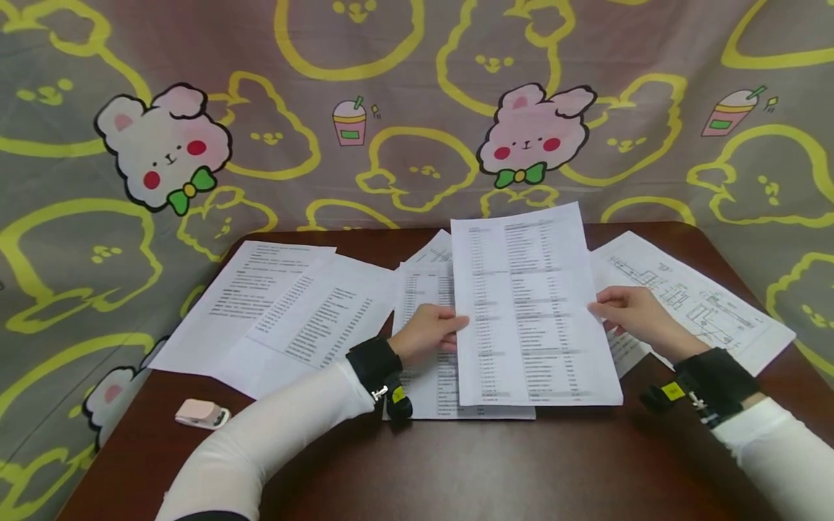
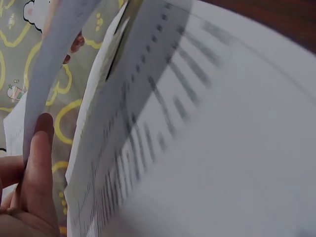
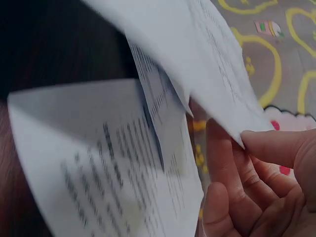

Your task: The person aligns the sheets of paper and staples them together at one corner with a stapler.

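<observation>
A printed sheet of paper (image 1: 534, 311) with columns of text is held up above the table between both hands. My left hand (image 1: 426, 334) pinches its left edge between thumb and fingers, and in the left wrist view the fingers (image 2: 39, 177) lie against the paper. On the opposite edge, my right hand (image 1: 635, 315) pinches the sheet; the right wrist view shows the thumb (image 3: 276, 148) on one side and fingers behind. Below the raised sheet lies another printed sheet (image 1: 423, 394), partly covered by it.
Two overlapping text sheets (image 1: 339, 304) lie at the left of the dark wooden table (image 1: 443, 470). A pink and white stapler-like object (image 1: 202, 412) sits near the left edge. At the right is a sheet with line drawings (image 1: 697, 304). A patterned cloth (image 1: 404, 94) hangs behind.
</observation>
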Available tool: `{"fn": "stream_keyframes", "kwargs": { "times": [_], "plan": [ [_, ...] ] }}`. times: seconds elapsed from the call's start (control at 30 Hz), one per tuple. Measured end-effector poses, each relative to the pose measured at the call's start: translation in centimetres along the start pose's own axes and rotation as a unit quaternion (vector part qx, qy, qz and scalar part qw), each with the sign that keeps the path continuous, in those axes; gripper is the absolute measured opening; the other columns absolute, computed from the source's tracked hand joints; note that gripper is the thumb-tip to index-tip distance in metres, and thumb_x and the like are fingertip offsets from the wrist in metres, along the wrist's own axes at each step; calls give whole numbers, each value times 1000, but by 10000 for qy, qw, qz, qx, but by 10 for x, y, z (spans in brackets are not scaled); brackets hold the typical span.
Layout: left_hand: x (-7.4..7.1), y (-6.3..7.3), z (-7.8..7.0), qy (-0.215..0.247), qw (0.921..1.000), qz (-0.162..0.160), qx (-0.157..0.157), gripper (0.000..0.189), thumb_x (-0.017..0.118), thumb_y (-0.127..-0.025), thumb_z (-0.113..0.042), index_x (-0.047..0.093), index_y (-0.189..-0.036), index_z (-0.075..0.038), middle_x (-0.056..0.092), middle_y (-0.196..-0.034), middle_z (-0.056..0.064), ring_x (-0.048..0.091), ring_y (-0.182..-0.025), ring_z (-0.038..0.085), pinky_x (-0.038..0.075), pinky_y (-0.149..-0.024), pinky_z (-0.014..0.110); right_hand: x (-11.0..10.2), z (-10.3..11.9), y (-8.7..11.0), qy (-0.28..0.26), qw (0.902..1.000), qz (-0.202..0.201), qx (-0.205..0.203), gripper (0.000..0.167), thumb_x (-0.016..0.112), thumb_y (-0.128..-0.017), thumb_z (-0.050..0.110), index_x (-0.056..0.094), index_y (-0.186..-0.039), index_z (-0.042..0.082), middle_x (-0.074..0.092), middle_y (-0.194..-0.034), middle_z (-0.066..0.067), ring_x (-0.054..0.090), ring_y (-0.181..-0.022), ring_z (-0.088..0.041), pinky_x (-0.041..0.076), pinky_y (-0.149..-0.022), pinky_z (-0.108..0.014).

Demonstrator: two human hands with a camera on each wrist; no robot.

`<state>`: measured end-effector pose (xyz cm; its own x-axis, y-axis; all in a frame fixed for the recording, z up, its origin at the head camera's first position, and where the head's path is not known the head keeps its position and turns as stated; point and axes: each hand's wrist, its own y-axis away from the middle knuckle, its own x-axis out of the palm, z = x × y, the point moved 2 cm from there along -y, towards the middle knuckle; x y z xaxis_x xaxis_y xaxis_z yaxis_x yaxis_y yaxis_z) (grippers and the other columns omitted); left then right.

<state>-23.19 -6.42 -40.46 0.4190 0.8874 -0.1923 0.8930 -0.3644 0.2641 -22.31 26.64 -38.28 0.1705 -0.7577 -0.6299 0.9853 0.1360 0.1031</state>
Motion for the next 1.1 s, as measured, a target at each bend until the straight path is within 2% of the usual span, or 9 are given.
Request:
{"fn": "stream_keyframes", "kwargs": {
  "times": [0.17, 0.37, 0.53, 0.7, 0.83, 0.97, 1.1],
  "plan": [
    [-19, 10, 5, -91, 9993, -278, -233, 26, 61, -97, -17, 66, -110, 5, 67, -83, 7, 61, -66, 12, 54, -63, 24, 14, 15, -8, 42, 9997, 209, -89, 35, 63, -95, 26, 61, -112, -5, 68, -101, -18, 63, -74, -25, 51, -67, -33],
    [-41, 18, 7, -26, 9982, -459, -398, 31, 63, -96, -19, 64, -117, 4, 67, -93, 11, 61, -70, 15, 55, -66, 25, 29, 31, -16, 67, 9994, 317, -114, 31, 63, -95, 23, 62, -109, -4, 68, -98, -16, 64, -71, -24, 50, -66, -34],
    [-58, 24, 9, -210, 9976, -520, -401, 34, 60, -98, -19, 62, -121, 6, 67, -96, 12, 61, -71, 16, 56, -67, 27, 41, 41, -23, -19, 9986, 513, -156, 31, 62, -96, 22, 61, -111, -5, 68, -97, -16, 65, -71, -24, 50, -68, -34],
    [-71, 29, 11, -412, 9978, -423, -293, 34, 56, -100, -17, 60, -122, 8, 69, -95, 14, 65, -71, 16, 56, -67, 29, 52, 47, -27, -71, 9979, 554, -324, 27, 62, -96, 19, 62, -108, -5, 68, -94, -15, 65, -67, -24, 50, -66, -33],
    [-79, 32, 13, -721, 9962, -320, -380, 31, 56, -100, -16, 63, -118, 8, 69, -88, 12, 64, -66, 15, 56, -62, 28, 61, 48, -31, -93, 9974, 619, -355, 26, 62, -96, 20, 62, -105, -5, 67, -90, -13, 65, -65, -23, 48, -62, -31],
    [-83, 33, 15, -1153, 9921, -100, -484, 27, 57, -99, -15, 67, -110, 7, 68, -81, 10, 62, -61, 15, 55, -57, 26, 69, 45, -32, -150, 9960, 806, -358, 23, 62, -96, 18, 64, -104, -4, 67, -90, -12, 65, -65, -22, 47, -61, -30],
    [-87, 33, 17, -1561, 9861, 112, -557, 25, 57, -99, -15, 69, -106, 6, 68, -79, 10, 65, -61, 16, 53, -53, 25, 76, 43, -33, -319, 9941, 957, -398, 20, 61, -96, 14, 66, -104, -4, 67, -93, -14, 65, -66, -23, 51, -61, -30]
  ]
}}
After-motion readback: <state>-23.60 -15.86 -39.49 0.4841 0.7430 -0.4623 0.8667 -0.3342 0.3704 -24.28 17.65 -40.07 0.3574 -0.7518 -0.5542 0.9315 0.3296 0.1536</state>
